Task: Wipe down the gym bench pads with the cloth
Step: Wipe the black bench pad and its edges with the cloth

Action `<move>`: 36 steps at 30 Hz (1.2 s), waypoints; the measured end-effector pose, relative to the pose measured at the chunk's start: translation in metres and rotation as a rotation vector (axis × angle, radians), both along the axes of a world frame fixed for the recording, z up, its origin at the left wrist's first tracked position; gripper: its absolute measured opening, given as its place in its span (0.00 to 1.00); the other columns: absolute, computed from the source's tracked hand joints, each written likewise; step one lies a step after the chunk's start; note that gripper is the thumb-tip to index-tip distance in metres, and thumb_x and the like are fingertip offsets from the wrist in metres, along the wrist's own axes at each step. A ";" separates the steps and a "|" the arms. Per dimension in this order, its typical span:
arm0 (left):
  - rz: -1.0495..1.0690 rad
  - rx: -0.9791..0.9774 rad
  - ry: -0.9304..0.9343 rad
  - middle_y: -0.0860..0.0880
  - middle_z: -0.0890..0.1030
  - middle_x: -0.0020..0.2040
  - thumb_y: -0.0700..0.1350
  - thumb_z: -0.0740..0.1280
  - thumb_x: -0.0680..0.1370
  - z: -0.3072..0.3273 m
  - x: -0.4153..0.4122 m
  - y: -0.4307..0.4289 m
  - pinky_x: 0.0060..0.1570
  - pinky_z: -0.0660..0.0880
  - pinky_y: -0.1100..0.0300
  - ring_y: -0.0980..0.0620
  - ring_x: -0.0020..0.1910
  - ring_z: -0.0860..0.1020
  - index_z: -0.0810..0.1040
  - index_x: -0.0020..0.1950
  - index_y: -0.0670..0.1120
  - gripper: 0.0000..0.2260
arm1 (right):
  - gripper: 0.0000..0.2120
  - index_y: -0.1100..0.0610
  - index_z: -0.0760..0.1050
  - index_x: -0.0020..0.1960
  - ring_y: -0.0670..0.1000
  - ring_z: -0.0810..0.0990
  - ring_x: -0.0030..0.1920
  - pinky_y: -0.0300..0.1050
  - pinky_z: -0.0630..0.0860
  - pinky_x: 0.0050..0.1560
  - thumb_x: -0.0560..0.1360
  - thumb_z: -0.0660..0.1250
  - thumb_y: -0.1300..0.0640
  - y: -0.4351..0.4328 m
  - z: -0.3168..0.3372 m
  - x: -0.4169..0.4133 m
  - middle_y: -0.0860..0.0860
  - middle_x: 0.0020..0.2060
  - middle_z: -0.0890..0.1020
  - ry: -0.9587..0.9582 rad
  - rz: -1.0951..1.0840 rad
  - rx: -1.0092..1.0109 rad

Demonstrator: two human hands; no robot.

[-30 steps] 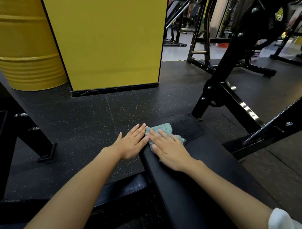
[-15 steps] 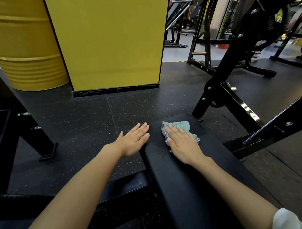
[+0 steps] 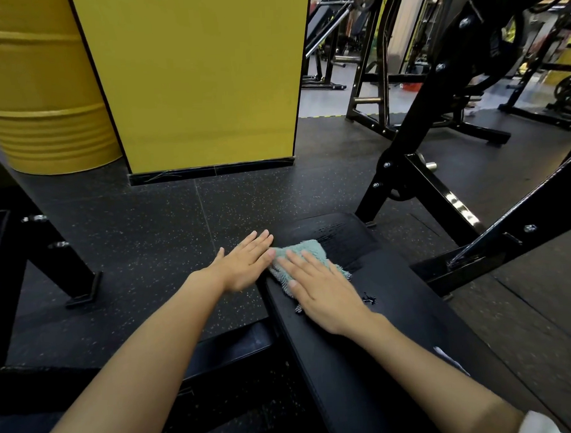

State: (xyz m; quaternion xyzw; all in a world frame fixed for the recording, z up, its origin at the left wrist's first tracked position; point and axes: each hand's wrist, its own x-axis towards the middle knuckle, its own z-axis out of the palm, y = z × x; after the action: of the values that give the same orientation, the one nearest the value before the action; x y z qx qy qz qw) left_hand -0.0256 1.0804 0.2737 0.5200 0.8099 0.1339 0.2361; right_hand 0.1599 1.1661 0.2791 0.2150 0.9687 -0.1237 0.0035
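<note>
A black padded gym bench pad (image 3: 372, 336) runs from the bottom of the view up to the middle. On its far left part lies a teal terry cloth (image 3: 306, 253). My right hand (image 3: 325, 291) lies flat on the cloth with straight fingers, pressing it onto the pad. My left hand (image 3: 243, 264) is flat too, fingers straight, at the pad's left edge, with its fingertips touching the cloth's left end. The pad's far end shines wet, and a small wet spot (image 3: 368, 299) sits just right of my right hand.
A black machine frame (image 3: 438, 191) slants up on the right of the bench. A yellow pillar (image 3: 195, 80) and a yellow drum (image 3: 37, 95) stand behind on speckled black rubber floor (image 3: 142, 240). Another black frame (image 3: 17, 258) stands at the left.
My right hand has slid the cloth to the left and slightly nearer across the pad, back up against my left hand. The left hand has stayed at the pad's edge.
</note>
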 end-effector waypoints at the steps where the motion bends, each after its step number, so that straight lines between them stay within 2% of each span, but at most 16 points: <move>1: -0.001 0.000 0.000 0.65 0.41 0.78 0.60 0.43 0.84 0.000 0.000 0.000 0.75 0.38 0.39 0.64 0.77 0.38 0.45 0.80 0.59 0.25 | 0.24 0.42 0.48 0.80 0.44 0.43 0.79 0.49 0.42 0.76 0.85 0.45 0.49 0.010 0.000 0.004 0.39 0.79 0.48 -0.006 -0.028 0.006; 5: -0.004 -0.003 0.001 0.65 0.41 0.78 0.60 0.42 0.84 0.000 0.001 -0.001 0.75 0.37 0.39 0.63 0.77 0.37 0.44 0.80 0.59 0.25 | 0.23 0.43 0.49 0.80 0.45 0.44 0.79 0.51 0.45 0.77 0.85 0.45 0.48 0.058 0.001 0.025 0.41 0.80 0.48 -0.038 -0.191 -0.003; 9: -0.001 -0.002 0.012 0.65 0.40 0.79 0.60 0.43 0.84 -0.002 0.002 0.000 0.75 0.38 0.39 0.63 0.77 0.37 0.43 0.80 0.58 0.25 | 0.24 0.44 0.47 0.80 0.47 0.43 0.79 0.52 0.43 0.77 0.85 0.44 0.49 0.064 -0.001 0.027 0.42 0.80 0.47 -0.064 -0.277 -0.001; 13: -0.003 -0.011 0.036 0.64 0.40 0.79 0.59 0.43 0.84 -0.002 0.002 0.002 0.75 0.39 0.37 0.62 0.77 0.37 0.43 0.80 0.57 0.25 | 0.24 0.45 0.46 0.81 0.48 0.42 0.80 0.51 0.41 0.77 0.85 0.44 0.49 0.039 -0.002 0.016 0.42 0.80 0.46 -0.029 -0.242 0.002; 21: -0.008 -0.007 0.096 0.63 0.40 0.79 0.58 0.44 0.84 -0.003 0.003 0.002 0.75 0.41 0.36 0.61 0.78 0.37 0.43 0.80 0.58 0.25 | 0.24 0.42 0.46 0.80 0.44 0.41 0.79 0.51 0.40 0.77 0.85 0.46 0.48 0.001 -0.004 0.005 0.39 0.79 0.46 0.012 -0.031 -0.036; 25: -0.017 -0.012 0.120 0.62 0.39 0.79 0.58 0.44 0.84 -0.004 0.004 0.000 0.75 0.40 0.36 0.61 0.78 0.37 0.42 0.80 0.58 0.25 | 0.24 0.42 0.46 0.80 0.43 0.42 0.79 0.50 0.41 0.78 0.85 0.45 0.47 0.022 -0.001 0.016 0.39 0.79 0.46 -0.011 -0.049 -0.025; 32: -0.051 -0.059 0.240 0.57 0.37 0.80 0.56 0.44 0.85 0.003 0.011 -0.001 0.76 0.41 0.41 0.57 0.78 0.36 0.39 0.81 0.52 0.26 | 0.24 0.45 0.46 0.80 0.45 0.43 0.79 0.52 0.38 0.76 0.85 0.45 0.47 0.078 0.003 0.058 0.42 0.80 0.46 -0.083 -0.253 0.028; 36: -0.136 -0.049 0.301 0.54 0.40 0.81 0.53 0.44 0.86 0.009 0.019 0.001 0.77 0.41 0.45 0.55 0.79 0.38 0.42 0.81 0.50 0.25 | 0.25 0.50 0.44 0.81 0.47 0.43 0.80 0.51 0.36 0.76 0.85 0.45 0.48 0.072 0.002 0.055 0.45 0.80 0.46 -0.102 -0.238 0.079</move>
State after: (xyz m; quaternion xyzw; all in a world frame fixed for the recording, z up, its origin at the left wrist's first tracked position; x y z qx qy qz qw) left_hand -0.0071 1.0819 0.2826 0.5818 0.8022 0.0183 0.1331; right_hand 0.2150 1.2382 0.2813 0.3342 0.9391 -0.0740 0.0296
